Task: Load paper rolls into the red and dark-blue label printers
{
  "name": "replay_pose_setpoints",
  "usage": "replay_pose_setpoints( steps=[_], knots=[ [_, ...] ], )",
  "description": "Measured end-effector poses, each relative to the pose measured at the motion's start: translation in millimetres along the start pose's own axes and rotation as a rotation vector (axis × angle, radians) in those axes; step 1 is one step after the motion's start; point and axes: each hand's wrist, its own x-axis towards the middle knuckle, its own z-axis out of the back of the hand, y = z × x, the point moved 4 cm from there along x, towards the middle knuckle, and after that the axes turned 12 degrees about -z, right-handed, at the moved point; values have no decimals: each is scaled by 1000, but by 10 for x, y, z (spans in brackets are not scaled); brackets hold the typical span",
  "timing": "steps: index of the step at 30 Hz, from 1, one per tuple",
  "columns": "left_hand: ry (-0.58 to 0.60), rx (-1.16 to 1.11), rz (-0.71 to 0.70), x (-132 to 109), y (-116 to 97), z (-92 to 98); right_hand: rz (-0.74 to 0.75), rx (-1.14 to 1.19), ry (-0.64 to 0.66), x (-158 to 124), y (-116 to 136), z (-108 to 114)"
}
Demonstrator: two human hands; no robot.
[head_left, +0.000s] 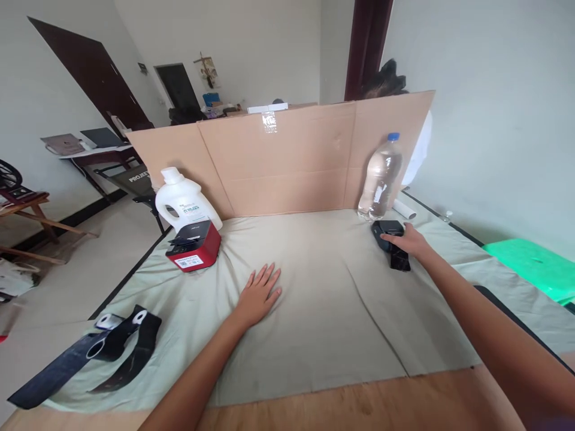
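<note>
My left hand (259, 296) lies flat on the pale green cloth (309, 335), fingers spread, holding nothing. My right hand (408, 240) is closed on the right side of a small black boxy device (387, 227); its exact kind I cannot make out. From the device's near side a shiny black flap or strip (399, 260) hangs down onto the cloth. Just behind it stands a clear plastic bottle (381, 176) of liquid with a blue cap. Left of my left hand sits a red and black box-shaped machine (204, 245) with a white label.
A cardboard screen (287, 161) stands along the back. White jug (184, 200) behind the red machine. Rolls of black film (112, 341) lie partly unwound at front left. A white tube (404, 208) is at back right, a green stool (534, 263) beyond. Someone's hair (387, 81) shows behind the screen.
</note>
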Motion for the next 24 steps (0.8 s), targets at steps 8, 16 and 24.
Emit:
replay_pose_setpoints(
  steps=[8,16,24],
  knots=[
    [-5,-20,13,2,-27,21,-77,-43,108,-524,720,-48],
    [-55,-105,-10,-69,-37,44,230,-26,419,-1912,2213,-548],
    [-72,-153,-13,-103,-39,63,158,-122,374,-2211,2522,-940]
  ],
)
